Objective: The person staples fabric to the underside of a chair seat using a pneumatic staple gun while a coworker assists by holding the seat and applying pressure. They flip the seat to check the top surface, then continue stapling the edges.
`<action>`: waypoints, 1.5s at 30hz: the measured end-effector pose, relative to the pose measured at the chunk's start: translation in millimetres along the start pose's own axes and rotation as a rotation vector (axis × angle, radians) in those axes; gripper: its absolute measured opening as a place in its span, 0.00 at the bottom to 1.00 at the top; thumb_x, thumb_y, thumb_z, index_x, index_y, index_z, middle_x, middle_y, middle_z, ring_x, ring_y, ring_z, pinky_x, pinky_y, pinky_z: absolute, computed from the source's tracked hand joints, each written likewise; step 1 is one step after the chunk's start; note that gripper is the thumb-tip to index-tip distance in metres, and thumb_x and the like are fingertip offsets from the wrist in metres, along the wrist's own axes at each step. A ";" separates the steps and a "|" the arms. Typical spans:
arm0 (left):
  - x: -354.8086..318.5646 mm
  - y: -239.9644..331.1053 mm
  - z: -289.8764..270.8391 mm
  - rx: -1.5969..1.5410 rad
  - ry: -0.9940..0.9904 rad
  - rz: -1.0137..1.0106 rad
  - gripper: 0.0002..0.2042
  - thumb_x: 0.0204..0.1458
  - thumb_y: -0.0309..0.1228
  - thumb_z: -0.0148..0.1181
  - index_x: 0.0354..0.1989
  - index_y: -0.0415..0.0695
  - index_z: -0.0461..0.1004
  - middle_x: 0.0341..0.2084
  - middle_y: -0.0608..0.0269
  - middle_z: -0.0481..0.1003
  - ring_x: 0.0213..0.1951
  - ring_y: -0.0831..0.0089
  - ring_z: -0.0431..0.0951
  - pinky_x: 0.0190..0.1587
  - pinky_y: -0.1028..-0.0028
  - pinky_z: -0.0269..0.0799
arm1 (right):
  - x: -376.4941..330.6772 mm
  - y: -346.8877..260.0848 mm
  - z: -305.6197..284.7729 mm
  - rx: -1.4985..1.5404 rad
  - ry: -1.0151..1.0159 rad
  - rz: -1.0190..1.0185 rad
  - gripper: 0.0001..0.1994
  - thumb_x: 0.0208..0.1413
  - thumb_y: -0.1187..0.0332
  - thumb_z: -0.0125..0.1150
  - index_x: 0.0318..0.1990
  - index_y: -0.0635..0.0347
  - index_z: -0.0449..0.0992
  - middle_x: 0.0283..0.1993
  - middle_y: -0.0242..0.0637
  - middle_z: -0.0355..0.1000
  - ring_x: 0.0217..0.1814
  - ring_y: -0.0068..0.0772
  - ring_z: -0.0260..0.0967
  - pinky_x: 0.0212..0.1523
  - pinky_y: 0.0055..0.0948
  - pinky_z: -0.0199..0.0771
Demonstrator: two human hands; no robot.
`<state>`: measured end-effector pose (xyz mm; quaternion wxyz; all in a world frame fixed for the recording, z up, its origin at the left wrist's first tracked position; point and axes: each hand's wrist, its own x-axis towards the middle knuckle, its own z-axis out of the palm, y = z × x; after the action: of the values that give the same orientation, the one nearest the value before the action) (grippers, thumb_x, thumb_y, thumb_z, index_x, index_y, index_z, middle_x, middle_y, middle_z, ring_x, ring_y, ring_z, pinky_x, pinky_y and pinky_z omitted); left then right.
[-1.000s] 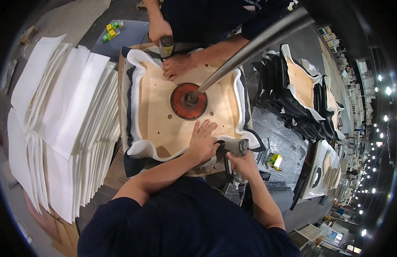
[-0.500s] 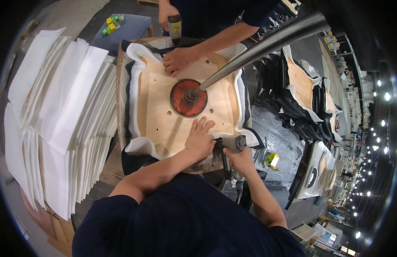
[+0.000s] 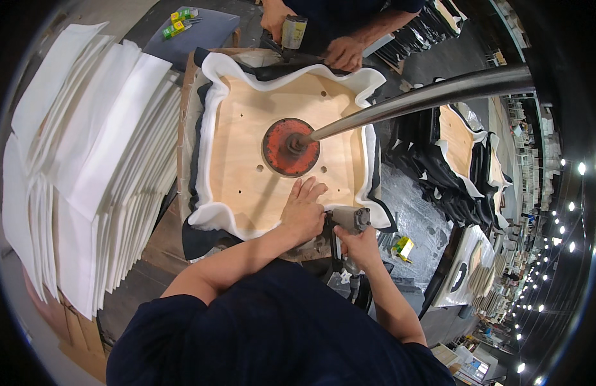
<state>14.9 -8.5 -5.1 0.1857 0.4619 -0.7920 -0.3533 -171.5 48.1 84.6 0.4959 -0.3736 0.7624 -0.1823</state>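
A plywood seat panel (image 3: 243, 148) lies before me, with white padding (image 3: 213, 122) and black cover fabric (image 3: 196, 241) round its edges. A round red press plate (image 3: 275, 143) on a slanted metal rod (image 3: 401, 106) sits on its middle. My left hand (image 3: 304, 215) rests flat at the panel's near edge, fingers stretched over the wood. Beside it my right hand (image 3: 359, 244) is closed round a pneumatic staple gun (image 3: 351, 219), its nose at the near edge close to my left hand. What lies under my left palm is hidden.
Across the panel a co-worker holds another staple gun (image 3: 293, 32) at the far edge, the other hand (image 3: 344, 53) beside it. White padding sheets (image 3: 98, 161) stand stacked at left. Finished-looking black seats (image 3: 433, 148) pile at right, near a yellow-green box (image 3: 403, 248).
The co-worker's hand has left the panel's top for its far right edge, and their staple gun has come to the far edge. My hands keep nearly the same place on the panel.
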 end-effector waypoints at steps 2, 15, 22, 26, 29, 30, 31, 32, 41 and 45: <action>-0.9 0.4 -0.1 -0.009 0.004 0.007 0.10 0.58 0.36 0.68 0.34 0.44 0.91 0.72 0.63 0.66 0.83 0.52 0.51 0.85 0.45 0.38 | 0.8 3.3 -0.7 -0.029 0.005 0.020 0.16 0.64 0.60 0.78 0.36 0.66 0.82 0.18 0.31 0.74 0.16 0.22 0.70 0.18 0.29 0.66; -11.9 4.2 -27.7 0.206 -0.092 0.077 0.11 0.55 0.36 0.72 0.40 0.42 0.90 0.73 0.56 0.66 0.82 0.44 0.51 0.83 0.36 0.42 | -1.2 -22.8 9.5 -0.160 0.019 0.013 0.16 0.60 0.67 0.78 0.52 0.65 0.84 0.37 0.37 0.84 0.25 0.25 0.76 0.25 0.32 0.76; -109.8 -33.0 -103.9 0.394 -0.205 0.129 0.14 0.55 0.39 0.74 0.46 0.46 0.89 0.73 0.48 0.65 0.82 0.39 0.51 0.81 0.29 0.38 | -4.6 -18.6 13.7 -0.073 0.053 0.068 0.20 0.59 0.64 0.80 0.53 0.67 0.81 0.33 0.36 0.82 0.20 0.27 0.73 0.23 0.33 0.75; -119.5 -55.1 -108.4 0.416 -0.164 0.264 0.12 0.58 0.39 0.72 0.44 0.45 0.88 0.69 0.47 0.67 0.81 0.41 0.53 0.82 0.30 0.38 | -7.2 -21.1 13.1 -0.107 0.084 0.037 0.20 0.58 0.63 0.80 0.51 0.67 0.81 0.31 0.38 0.82 0.19 0.28 0.75 0.21 0.34 0.75; -111.2 -70.4 -105.7 0.440 -0.130 0.334 0.13 0.58 0.41 0.71 0.41 0.44 0.88 0.67 0.48 0.68 0.80 0.43 0.55 0.82 0.31 0.40 | -10.2 -26.3 14.5 -0.082 0.110 0.034 0.20 0.58 0.63 0.80 0.50 0.67 0.82 0.30 0.39 0.81 0.19 0.30 0.75 0.20 0.34 0.75; -106.9 -70.6 -105.8 0.424 -0.159 0.341 0.14 0.59 0.42 0.70 0.41 0.43 0.88 0.66 0.48 0.69 0.79 0.44 0.56 0.82 0.32 0.41 | -14.3 -30.2 14.9 -0.106 0.121 0.035 0.20 0.58 0.63 0.80 0.50 0.67 0.82 0.30 0.39 0.81 0.19 0.30 0.75 0.20 0.34 0.74; -101.6 -71.6 -106.6 0.409 -0.187 0.347 0.14 0.59 0.43 0.70 0.40 0.43 0.88 0.65 0.48 0.69 0.78 0.45 0.58 0.82 0.33 0.42 | -17.0 -34.9 14.9 -0.130 0.131 0.037 0.20 0.57 0.63 0.80 0.51 0.67 0.82 0.29 0.39 0.81 0.18 0.30 0.75 0.20 0.34 0.74; -96.2 -73.1 -108.1 0.394 -0.215 0.353 0.15 0.59 0.43 0.70 0.39 0.43 0.88 0.65 0.49 0.70 0.77 0.46 0.60 0.81 0.33 0.43 | -18.7 -40.2 15.4 -0.154 0.141 0.038 0.20 0.57 0.63 0.80 0.51 0.67 0.82 0.29 0.38 0.80 0.18 0.30 0.75 0.19 0.34 0.74; -77.5 -89.9 -115.5 0.144 -0.276 0.489 0.11 0.54 0.38 0.74 0.37 0.43 0.87 0.55 0.54 0.73 0.68 0.50 0.67 0.76 0.36 0.54 | -24.3 -46.3 18.5 -0.254 0.178 0.106 0.21 0.57 0.62 0.81 0.52 0.63 0.83 0.27 0.35 0.80 0.19 0.30 0.75 0.23 0.36 0.77; -80.8 -112.6 -100.8 0.009 -0.136 0.515 0.09 0.51 0.32 0.76 0.37 0.42 0.85 0.55 0.54 0.73 0.67 0.49 0.69 0.76 0.35 0.55 | -20.7 -45.9 23.4 -0.211 0.169 0.048 0.21 0.58 0.62 0.81 0.54 0.62 0.82 0.30 0.34 0.81 0.20 0.26 0.75 0.23 0.32 0.76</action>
<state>185.7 -14.4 -16.1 0.2137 0.2212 -0.8957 -0.3210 -128.0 35.7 116.8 0.3921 -0.3884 0.8252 -0.1200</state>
